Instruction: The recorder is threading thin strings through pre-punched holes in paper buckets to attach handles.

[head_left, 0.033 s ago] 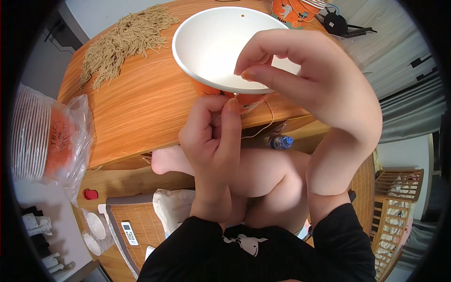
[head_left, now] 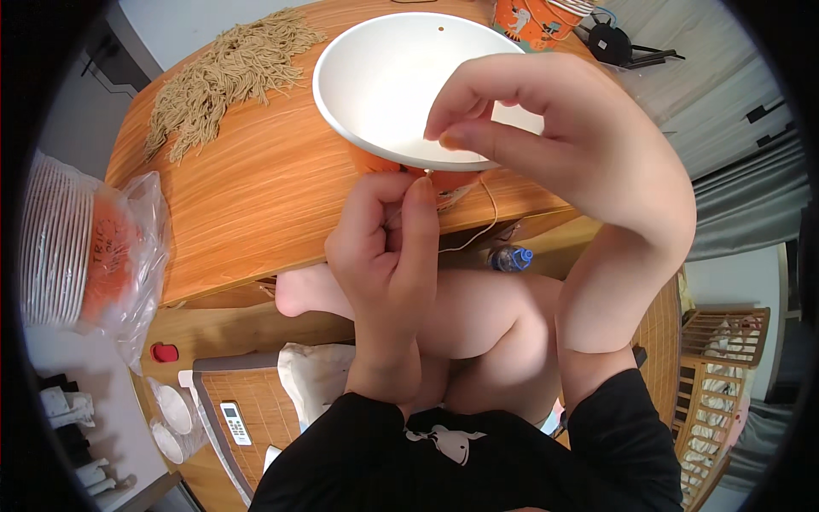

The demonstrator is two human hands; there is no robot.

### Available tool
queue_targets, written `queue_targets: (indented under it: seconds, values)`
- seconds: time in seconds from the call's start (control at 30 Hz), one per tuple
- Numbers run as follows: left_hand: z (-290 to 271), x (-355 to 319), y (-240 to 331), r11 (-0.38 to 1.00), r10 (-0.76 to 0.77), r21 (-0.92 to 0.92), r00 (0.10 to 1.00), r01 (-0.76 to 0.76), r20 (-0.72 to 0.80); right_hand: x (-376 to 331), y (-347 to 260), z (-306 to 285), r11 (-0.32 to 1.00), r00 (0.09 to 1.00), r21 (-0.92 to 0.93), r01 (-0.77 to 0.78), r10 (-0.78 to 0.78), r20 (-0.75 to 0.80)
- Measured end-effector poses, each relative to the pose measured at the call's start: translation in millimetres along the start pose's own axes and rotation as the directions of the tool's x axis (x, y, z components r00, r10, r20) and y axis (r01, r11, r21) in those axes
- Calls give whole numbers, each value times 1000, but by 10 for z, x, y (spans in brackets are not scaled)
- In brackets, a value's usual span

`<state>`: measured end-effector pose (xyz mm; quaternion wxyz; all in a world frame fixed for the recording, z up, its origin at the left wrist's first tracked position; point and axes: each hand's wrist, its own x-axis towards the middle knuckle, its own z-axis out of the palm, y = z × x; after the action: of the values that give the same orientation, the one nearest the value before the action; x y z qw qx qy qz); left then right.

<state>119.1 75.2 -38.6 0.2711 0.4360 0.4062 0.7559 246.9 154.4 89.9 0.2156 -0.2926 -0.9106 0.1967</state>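
Observation:
A bucket (head_left: 375, 85), white inside and orange outside, stands near the table's front edge, with a small hole showing in its far wall. My left hand (head_left: 384, 239) is closed just outside the near rim. Its thumb and forefinger pinch the pale end of a thin cord (head_left: 495, 205). More of this cord hangs in a loop to the right and drops past the table edge. Over the bucket's opening, my right hand (head_left: 546, 128) bends inward with thumb and forefinger pinched together. Whatever lies between those fingertips is too small to make out.
A heap of tan cords (head_left: 226, 81) lies at the table's back left. Stacked buckets in clear plastic (head_left: 102, 247) stand at far left. Another orange bucket (head_left: 520, 26) and a black object (head_left: 610, 43) are at back right. A bottle (head_left: 509, 258) is below the edge.

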Motion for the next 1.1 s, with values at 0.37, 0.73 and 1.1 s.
queue_targets:
  seconds: [0.37,0.73,1.1]
  values:
    - [58,-4,38,1000,7,13,999,-7,-35,173,124,-47,994,952,107,27,-58,300]
    - [32,-77,130,999,30,-27,1000,-30,-2,-31,-96,14,984,957,-51,173,-180,-228]
    - [-109,-91,218,941,-137,-277,968,193,208,-644,-243,722,996,902,-88,34,-69,-426]
